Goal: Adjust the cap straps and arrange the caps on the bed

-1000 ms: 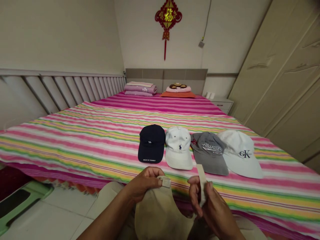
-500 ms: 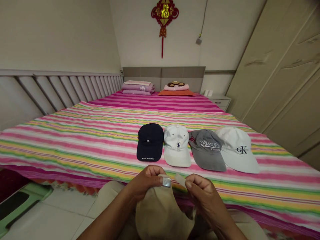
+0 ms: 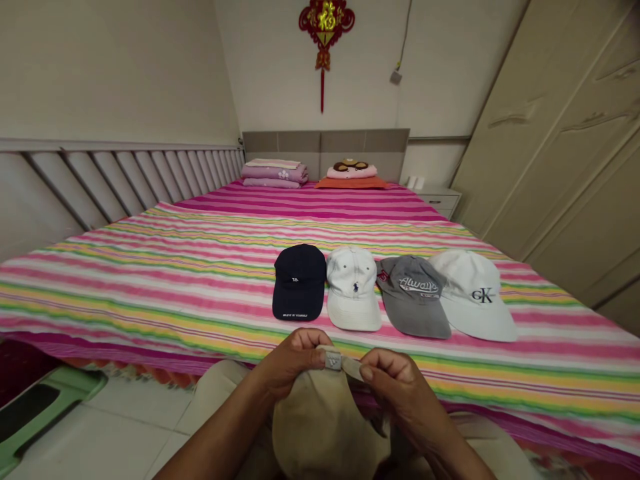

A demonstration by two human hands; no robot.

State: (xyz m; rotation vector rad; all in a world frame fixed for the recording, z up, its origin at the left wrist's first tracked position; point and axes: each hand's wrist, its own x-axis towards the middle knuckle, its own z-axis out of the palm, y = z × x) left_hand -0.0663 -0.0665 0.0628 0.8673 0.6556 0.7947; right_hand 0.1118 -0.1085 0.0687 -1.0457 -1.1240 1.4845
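A beige cap (image 3: 320,433) rests in my lap at the bottom centre. My left hand (image 3: 293,363) is closed on its back edge, pinching the metal buckle (image 3: 333,361). My right hand (image 3: 395,380) is closed on the cap's beige strap (image 3: 353,368), whose tip meets the buckle. On the striped bed (image 3: 200,267) just beyond my hands lie a navy cap (image 3: 299,280), a white cap (image 3: 353,287), a grey cap (image 3: 413,293) and a white cap with dark letters (image 3: 475,293), side by side.
Folded bedding (image 3: 275,173) and a pillow (image 3: 353,175) lie at the headboard. A wardrobe (image 3: 575,153) stands on the right, a nightstand (image 3: 437,199) beside the bed. A green stool (image 3: 45,400) sits on the floor at lower left.
My right hand has lowered the strap from upright and brought its tip leftward to the buckle held by my left hand. The view has tilted slightly.
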